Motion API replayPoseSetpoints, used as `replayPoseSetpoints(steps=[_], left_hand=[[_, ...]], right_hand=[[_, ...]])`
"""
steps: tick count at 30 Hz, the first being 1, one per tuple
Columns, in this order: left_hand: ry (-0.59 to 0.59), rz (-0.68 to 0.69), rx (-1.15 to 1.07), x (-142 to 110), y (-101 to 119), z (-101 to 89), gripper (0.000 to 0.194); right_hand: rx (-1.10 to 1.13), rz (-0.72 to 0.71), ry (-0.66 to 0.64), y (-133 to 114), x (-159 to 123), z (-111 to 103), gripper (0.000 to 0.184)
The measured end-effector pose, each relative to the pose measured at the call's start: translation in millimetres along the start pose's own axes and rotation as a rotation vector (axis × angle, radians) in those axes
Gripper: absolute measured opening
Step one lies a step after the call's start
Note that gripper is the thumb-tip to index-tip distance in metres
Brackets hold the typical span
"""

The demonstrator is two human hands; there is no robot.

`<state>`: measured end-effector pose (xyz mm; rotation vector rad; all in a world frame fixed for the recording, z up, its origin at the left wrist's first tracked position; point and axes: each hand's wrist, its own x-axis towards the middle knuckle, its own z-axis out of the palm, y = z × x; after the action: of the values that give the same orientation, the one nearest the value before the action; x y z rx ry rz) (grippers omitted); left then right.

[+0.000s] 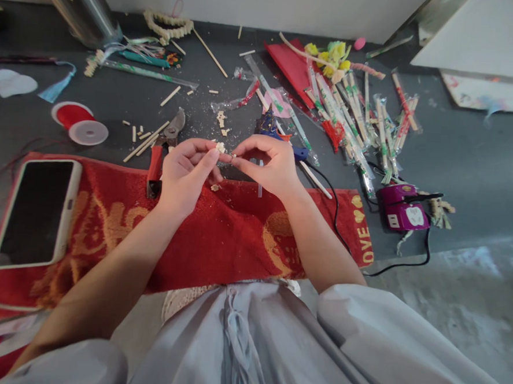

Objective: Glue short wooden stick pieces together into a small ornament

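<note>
Over the near edge of the desk, my left hand (186, 173) pinches a small cream-coloured piece (220, 147) between thumb and fingers; it looks built from short wooden bits. My right hand (269, 164) meets it from the other side, thumb and forefinger closed on something too small to name. Beside my left hand lie red-handled cutters (155, 165), jaws pointing away from me. Partly behind my right hand rests a blue glue gun (300, 153). Just beyond my fingers sits another small cream piece (220, 119) among crumbs.
A red towel (232, 237) covers the desk's front edge, with a phone (38, 213) on its left. Cut sticks (149, 142) and a red ribbon spool (76, 115) lie left. Wrapped chopsticks (348, 116) pile up right, near a purple plug block (403, 207) with a black cord.
</note>
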<state>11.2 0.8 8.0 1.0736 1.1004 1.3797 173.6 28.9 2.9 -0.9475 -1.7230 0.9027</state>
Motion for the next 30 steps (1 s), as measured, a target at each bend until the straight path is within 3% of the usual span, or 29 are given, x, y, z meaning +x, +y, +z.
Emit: replayPoseSetpoints(steps=[9, 19, 30], left_hand=[[-0.061, -0.199, -0.02, 2.4, 3.4, 1.8, 0.016], [-0.052, -0.259, -0.015, 2.6, 4.4, 1.9, 0.013], [-0.045, -0.261, 0.007, 2.2, 6.7, 3.7, 0.017]], right_hand=[[-0.125, -0.125, 0.031, -0.3, 0.9, -1.8, 0.017], [-0.187, -0.205, 0.037, 1.5, 0.4, -0.5, 0.009], [-0.142, -0.116, 0.039, 0.3, -1.5, 1.4, 0.007]])
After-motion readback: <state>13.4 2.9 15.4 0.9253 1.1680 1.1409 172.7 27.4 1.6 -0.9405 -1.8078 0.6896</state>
